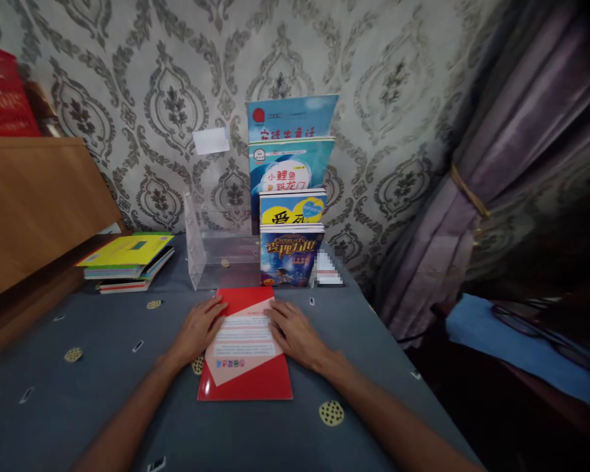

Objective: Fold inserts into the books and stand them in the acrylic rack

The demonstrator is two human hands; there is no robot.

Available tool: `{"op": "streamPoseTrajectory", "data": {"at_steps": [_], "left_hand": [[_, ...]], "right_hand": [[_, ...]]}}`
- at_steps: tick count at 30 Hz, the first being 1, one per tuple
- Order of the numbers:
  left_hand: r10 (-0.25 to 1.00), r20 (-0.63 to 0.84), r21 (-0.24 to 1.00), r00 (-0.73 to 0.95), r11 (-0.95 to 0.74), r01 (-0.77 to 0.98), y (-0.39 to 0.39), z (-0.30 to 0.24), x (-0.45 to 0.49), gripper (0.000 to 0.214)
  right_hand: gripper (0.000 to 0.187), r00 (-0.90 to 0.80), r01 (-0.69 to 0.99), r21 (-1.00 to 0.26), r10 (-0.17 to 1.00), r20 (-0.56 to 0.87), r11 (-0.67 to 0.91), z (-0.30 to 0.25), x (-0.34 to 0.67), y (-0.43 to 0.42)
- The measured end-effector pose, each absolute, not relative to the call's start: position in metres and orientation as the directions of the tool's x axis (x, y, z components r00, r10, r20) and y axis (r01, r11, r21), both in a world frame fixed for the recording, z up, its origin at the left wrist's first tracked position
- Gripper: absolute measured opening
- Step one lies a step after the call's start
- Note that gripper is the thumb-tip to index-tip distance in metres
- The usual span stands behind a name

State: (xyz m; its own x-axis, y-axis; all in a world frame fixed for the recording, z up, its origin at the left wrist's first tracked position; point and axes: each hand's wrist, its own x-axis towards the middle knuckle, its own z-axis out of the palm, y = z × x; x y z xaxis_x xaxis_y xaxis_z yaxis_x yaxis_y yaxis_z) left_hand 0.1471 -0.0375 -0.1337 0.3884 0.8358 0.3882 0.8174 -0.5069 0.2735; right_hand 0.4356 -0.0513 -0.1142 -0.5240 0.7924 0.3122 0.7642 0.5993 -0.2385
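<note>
A red book (246, 388) lies flat on the cloth-covered table, a pale slanted text panel and small coloured characters on its upper face. My left hand (200, 326) rests over its upper left edge, fingers stretched out onto the cover. On the opposite edge, my right hand (295, 333) lies with its fingers extended over the panel. Neither hand is closed around the book. Just behind it stands a clear acrylic book rack (226, 259). Its right side holds a stepped row of books, with a dark blue book (289, 259) in front and a light blue book (295, 117) at the back.
To the left is a stack of books with a yellow book (128, 250) on top. A wooden cabinet (39, 203) borders the table's left side. Patterned wallpaper covers the wall behind. Beyond the table's right edge hang a purple curtain (437, 216) and a blue cloth (516, 354).
</note>
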Motion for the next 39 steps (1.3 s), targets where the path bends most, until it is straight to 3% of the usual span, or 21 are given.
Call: {"op": "streamPoseTrajectory", "data": {"at_steps": [15, 22, 29, 39], "left_hand": [[0.797, 0.432, 0.292, 0.421, -0.566, 0.771, -0.034, -0.125, 0.118, 0.039], [0.84, 0.39, 0.285, 0.378, -0.501, 0.817, -0.035, -0.127, 0.119, 0.047], [0.857, 0.325, 0.314, 0.4, -0.497, 0.809, -0.032, -0.126, 0.117, 0.051], [0.886, 0.272, 0.348, 0.375, -0.453, 0.82, -0.035, -0.123, 0.122, 0.048]], "right_hand": [[0.021, -0.567, 0.713, -0.248, 0.747, 0.348, 0.656, -0.109, 0.422, -0.064], [0.025, -0.567, 0.686, -0.307, 0.749, 0.344, 0.66, -0.111, 0.424, -0.061], [0.038, -0.525, 0.74, -0.339, 0.814, 0.246, 0.58, -0.11, 0.421, -0.046], [0.045, -0.471, 0.81, -0.259, 0.846, 0.249, 0.527, -0.115, 0.413, -0.016]]}}
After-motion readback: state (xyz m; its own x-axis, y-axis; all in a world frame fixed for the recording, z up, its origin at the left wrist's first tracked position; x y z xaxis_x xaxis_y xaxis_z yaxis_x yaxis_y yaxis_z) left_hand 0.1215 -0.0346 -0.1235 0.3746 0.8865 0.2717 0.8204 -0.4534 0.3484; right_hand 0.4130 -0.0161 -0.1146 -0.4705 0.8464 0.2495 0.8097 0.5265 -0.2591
